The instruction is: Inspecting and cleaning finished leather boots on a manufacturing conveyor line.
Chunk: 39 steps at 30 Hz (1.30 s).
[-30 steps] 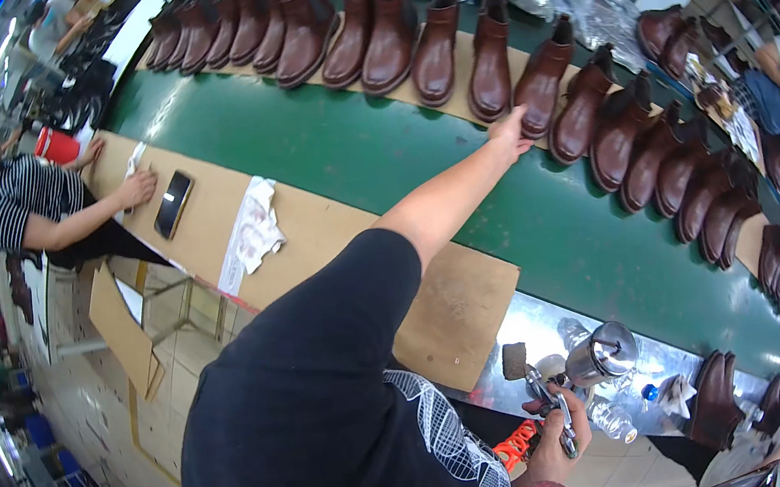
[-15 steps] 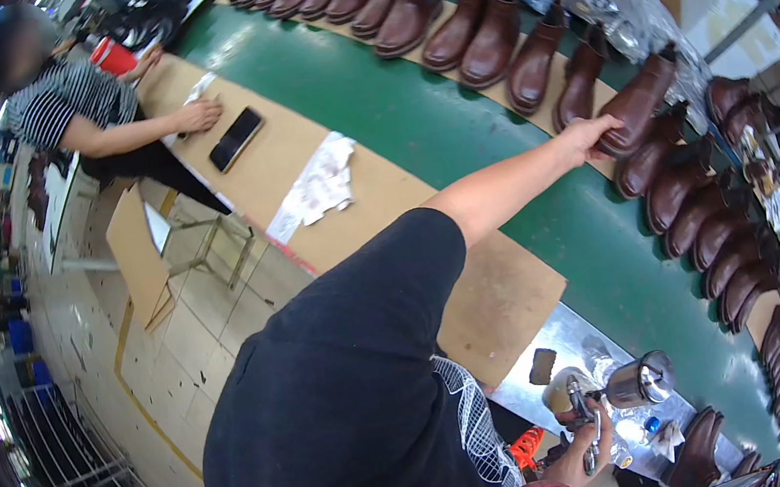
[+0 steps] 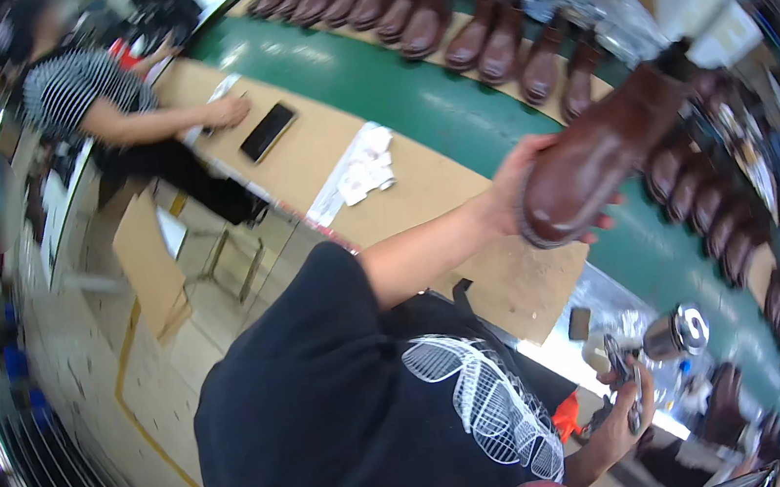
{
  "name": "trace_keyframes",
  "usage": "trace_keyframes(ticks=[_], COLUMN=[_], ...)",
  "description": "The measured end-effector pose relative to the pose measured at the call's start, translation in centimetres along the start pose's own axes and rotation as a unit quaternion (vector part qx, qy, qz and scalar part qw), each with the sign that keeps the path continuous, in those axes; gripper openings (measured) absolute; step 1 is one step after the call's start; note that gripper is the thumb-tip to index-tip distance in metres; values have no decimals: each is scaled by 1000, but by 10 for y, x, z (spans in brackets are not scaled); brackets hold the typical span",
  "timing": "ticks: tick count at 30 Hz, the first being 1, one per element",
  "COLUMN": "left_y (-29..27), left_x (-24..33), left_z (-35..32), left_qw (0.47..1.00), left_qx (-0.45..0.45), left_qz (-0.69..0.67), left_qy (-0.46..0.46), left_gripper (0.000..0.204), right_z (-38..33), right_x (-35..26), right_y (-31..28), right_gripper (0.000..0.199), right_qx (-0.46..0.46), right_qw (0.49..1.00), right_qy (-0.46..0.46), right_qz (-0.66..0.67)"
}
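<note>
Green table (image 3: 286, 55) lined with brown boots (image 3: 425, 24), phone (image 3: 268, 132) and rag (image 3: 366, 165) to the left, and the boot (image 3: 577, 165) gripped in my left hand (image 3: 517, 182) blocks part of the row. It's closer to me than half a second ago. Right hand (image 3: 622, 418) clutching a spray gun (image 3: 627, 375); can't see inside its cup (image 3: 667, 338).

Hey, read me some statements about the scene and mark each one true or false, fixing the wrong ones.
1. The left hand holds a boot. True.
2. The boot is white. False: it is brown.
3. The right hand holds a spray gun. True.
4. One hand holds both boot and spray gun. False: each hand has one.
5. The phone lies on cardboard. True.
6. The phone is covered. False: it lies bare, apart from the cloth.
</note>
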<state>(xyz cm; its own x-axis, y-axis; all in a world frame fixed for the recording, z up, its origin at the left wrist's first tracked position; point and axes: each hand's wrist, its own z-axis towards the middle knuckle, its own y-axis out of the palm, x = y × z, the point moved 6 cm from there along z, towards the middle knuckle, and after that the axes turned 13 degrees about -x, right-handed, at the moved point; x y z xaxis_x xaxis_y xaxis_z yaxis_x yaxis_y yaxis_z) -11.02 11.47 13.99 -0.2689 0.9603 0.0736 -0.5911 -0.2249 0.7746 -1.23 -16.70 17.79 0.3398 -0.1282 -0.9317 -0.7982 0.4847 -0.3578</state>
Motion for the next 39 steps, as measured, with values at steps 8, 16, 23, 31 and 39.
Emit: trace_keyframes(ticks=[8,16,23,31,39], left_y=[-14,-53,-47,-45,-25], left_x=[-39,-61,-59,-63,-64], left_z=[-74,-129,-131,-122,-97], left_qw=[986,917,904,902,947], left_qx=[126,302,338,336,247], left_qz=[71,229,245,247,170], left_qy=[-84,-122,-90,-112,-113], left_gripper=[83,74,67,91,86], right_z=[-7,-2,3,10,2], right_x=[-42,-83,-90,-84,-69], right_y=[-11,-20,-10,-2,-7], right_gripper=[26,29,30,30,29], right_qx=[44,80,84,58,85], right_qw=[998,991,987,990,992], right_qy=[-36,-95,-105,-85,-51], right_qz=[-16,-39,-94,-98,-76])
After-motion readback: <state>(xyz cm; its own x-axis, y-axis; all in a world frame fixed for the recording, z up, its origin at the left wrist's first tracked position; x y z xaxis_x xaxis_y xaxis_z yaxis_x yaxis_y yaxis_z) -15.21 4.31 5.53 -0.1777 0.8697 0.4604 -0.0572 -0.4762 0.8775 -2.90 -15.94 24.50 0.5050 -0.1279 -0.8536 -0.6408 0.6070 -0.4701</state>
